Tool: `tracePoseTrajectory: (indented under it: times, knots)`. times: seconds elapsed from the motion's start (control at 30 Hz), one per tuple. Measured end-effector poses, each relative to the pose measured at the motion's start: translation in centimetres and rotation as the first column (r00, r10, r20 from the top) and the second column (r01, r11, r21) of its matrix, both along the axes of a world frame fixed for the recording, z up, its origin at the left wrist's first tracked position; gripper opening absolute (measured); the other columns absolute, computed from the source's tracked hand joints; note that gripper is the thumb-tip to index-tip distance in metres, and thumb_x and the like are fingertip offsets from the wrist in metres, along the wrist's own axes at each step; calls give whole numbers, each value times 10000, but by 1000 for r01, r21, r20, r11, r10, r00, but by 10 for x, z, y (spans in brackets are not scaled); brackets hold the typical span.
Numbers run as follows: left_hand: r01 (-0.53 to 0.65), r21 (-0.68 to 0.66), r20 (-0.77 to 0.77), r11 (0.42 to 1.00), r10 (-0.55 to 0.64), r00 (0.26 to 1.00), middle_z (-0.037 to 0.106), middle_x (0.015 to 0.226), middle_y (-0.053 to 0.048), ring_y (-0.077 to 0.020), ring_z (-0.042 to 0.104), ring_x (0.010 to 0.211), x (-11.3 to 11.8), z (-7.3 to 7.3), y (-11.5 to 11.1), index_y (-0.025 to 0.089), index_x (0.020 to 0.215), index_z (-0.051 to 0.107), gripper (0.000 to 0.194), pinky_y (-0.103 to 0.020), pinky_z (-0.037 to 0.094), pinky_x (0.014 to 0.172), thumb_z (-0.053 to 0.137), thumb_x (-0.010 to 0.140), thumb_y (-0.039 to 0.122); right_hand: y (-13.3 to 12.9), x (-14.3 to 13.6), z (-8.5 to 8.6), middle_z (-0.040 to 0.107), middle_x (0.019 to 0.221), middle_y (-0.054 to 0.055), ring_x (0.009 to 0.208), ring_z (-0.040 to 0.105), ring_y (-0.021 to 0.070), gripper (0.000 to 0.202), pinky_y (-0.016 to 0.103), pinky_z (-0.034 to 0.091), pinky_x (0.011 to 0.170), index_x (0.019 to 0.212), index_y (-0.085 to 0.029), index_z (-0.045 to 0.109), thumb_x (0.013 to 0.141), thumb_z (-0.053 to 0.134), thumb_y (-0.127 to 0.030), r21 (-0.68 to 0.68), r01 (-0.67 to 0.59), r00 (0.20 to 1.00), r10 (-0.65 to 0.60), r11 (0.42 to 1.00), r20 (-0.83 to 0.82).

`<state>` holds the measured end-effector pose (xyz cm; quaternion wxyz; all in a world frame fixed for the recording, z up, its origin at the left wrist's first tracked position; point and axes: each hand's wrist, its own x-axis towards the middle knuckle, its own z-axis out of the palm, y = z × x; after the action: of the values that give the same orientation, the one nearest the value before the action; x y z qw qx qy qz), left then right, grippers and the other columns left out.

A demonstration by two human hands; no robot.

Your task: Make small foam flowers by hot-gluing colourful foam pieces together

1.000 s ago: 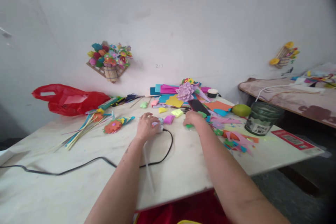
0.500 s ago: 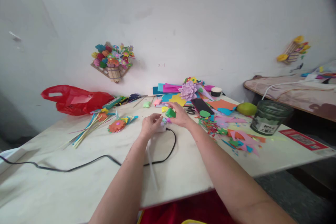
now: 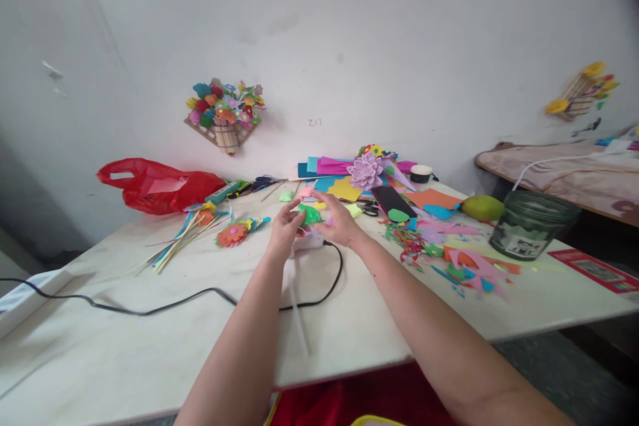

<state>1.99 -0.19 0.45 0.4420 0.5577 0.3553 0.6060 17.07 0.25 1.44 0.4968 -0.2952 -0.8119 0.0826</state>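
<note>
Between my two hands is a green foam piece. My left hand has its fingertips on the left edge of it, thumb and fingers curled around that side. My right hand is at its right side, fingers spread and arched over, with a gap visible between them and the piece. Just below the hands lies a white tool with a black cord, and a clear stick extends from it towards me. Small pink and yellow pieces lie behind the hands.
A red plastic bag, paper strips and an orange foam flower lie left. To the right are a black phone, foam scraps, a green fruit and a glass jar. Foam sheets are at the back.
The green piece has moved left from my right hand to my left fingertips. My right hand's fingers have opened away from it. The whole view has shifted slightly.
</note>
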Motion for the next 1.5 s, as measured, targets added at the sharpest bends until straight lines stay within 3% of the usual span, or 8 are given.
tracePoseTrajectory:
  times: [0.07,0.17,0.3,0.4,0.53,0.9,1.37,1.5]
  knots:
    - [-22,-1,52,1000,22,998,554,612,20,-79,523,446,-4,-1,2,127,1153,458,600,-175,369,394,643,647,389,3,4,0,500,1193,89,1049,484,196,530,338,411,842,1198,-199,428,679,536,-206,-131,72,987,-90,989,-130]
    - [-27,-6,110,1000,27,994,546,630,26,-77,527,456,-8,-3,4,147,1168,452,616,-173,362,389,647,640,396,11,10,-2,609,982,73,875,563,169,319,293,456,714,1010,-177,543,707,486,-257,-363,145,901,-275,920,-336]
    - [-21,-12,138,1000,23,990,539,643,29,-75,527,465,-9,-5,6,162,1173,454,622,-171,352,385,648,633,403,16,12,-4,611,657,17,564,561,128,216,249,442,524,811,-164,559,649,537,-305,-539,-48,828,-268,841,-492]
    - [-19,-19,142,1000,21,990,534,653,29,-70,523,466,-9,-6,7,172,1161,465,599,-169,352,384,648,635,393,12,9,-3,591,577,-6,460,517,98,202,223,404,458,753,-158,556,608,580,-297,-552,-187,824,-176,812,-538]
    - [-14,-20,154,1000,17,988,528,655,29,-72,525,466,-9,-6,7,163,1155,468,592,-170,351,380,653,635,376,6,4,-3,591,559,-18,447,519,85,179,198,379,428,738,-157,546,601,587,-266,-545,-274,832,-89,792,-548]
    - [2,-24,182,1000,2,983,535,654,29,-70,523,463,-8,-5,6,161,1142,469,581,-172,355,386,662,630,360,8,-1,-9,588,564,-40,450,533,75,197,173,372,395,748,-164,513,581,603,-216,-585,-372,800,-71,721,-595]
    - [28,-33,217,999,-20,976,548,655,23,-79,532,460,-8,-5,5,150,1084,488,571,-177,370,394,710,590,331,7,-3,-12,606,576,-26,450,540,88,197,185,385,398,747,-169,497,573,585,-196,-616,-416,777,-91,669,-623]
    - [54,-47,208,997,-43,977,541,643,31,-79,534,473,-7,-3,1,153,1096,481,603,-175,368,400,728,568,306,7,-3,-11,598,568,-26,448,542,92,193,182,376,384,723,-168,495,576,607,-224,-625,-387,787,-110,678,-607]
